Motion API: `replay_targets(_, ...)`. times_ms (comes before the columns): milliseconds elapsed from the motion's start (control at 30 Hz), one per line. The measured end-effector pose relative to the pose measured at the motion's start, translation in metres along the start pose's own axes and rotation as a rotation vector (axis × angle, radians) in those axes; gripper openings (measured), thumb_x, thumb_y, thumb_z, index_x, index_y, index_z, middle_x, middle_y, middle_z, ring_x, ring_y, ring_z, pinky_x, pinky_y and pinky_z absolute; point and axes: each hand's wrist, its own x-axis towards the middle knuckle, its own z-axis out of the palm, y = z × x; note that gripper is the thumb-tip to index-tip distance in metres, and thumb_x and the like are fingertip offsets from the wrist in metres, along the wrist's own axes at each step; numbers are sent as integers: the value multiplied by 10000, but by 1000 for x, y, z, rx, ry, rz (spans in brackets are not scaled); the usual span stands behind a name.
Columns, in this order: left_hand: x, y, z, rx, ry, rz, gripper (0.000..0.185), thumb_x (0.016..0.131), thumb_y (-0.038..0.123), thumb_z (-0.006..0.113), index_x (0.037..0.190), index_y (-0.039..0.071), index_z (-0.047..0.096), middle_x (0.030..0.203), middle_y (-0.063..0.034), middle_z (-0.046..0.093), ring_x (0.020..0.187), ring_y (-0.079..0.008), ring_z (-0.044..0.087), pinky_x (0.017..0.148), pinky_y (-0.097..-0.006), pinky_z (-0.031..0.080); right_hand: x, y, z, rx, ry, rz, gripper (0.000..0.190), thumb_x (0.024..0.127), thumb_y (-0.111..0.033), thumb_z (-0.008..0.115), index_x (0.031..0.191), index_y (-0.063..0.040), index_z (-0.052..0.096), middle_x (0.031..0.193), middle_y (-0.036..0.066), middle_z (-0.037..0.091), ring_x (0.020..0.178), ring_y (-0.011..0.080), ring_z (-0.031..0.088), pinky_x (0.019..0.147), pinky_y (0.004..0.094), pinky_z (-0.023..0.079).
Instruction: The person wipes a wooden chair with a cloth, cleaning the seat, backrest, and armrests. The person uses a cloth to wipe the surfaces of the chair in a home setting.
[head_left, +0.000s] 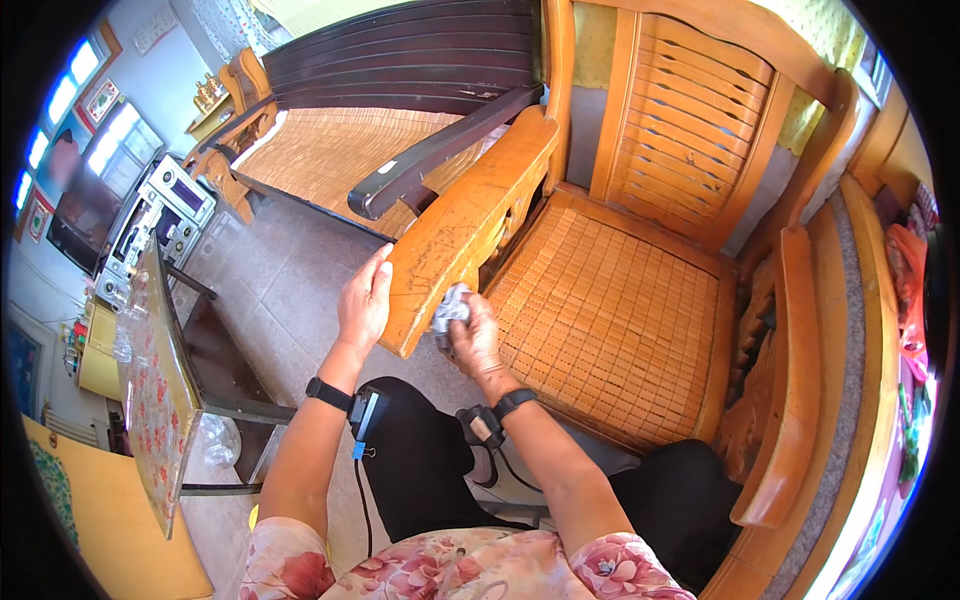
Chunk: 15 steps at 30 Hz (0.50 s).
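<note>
A wooden armchair with a scratched, wide armrest (442, 232) stands before me, its seat covered by a woven bamboo mat (607, 322). On the outer left edge of that armrest, near its front end, rests my left hand (365, 300), fingers extended along the wood. My right hand (476, 337) grips a crumpled grey-white cloth (451, 309) against the inner side of the same armrest. The right fingertips are partly hidden by the cloth. The slatted chair back (690, 127) rises behind the seat.
Left of the armchair is a dark wooden bench (405, 60) with a woven mat, its dark armrest (442, 150) close beside the chair's. A table with a floral cover (154, 397) stands at left. The chair's other armrest (780, 450) is at right. Cables hang from devices at both wrists.
</note>
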Motion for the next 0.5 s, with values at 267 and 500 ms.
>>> replay_targets(267,-1,-2,-2,-62,-40,-52,425,1074,325,442,1361,60,608,1316,-162,660,1248,-279,615,1056,-354,450,34,-19,6,47,206,-111,373,820,33,601,1188,15,539,1076,261,542,999,409,597,919,437,496)
replay_targets(500,4,1,-5,-42,-76,-11,447,1083,331,413,1381,47,586,1327,-168,652,1271,-274,600,1071,-356,440,3,-3,17,-187,195,234,393,812,56,581,1196,-6,527,1123,250,531,1003,420,591,920,443,491)
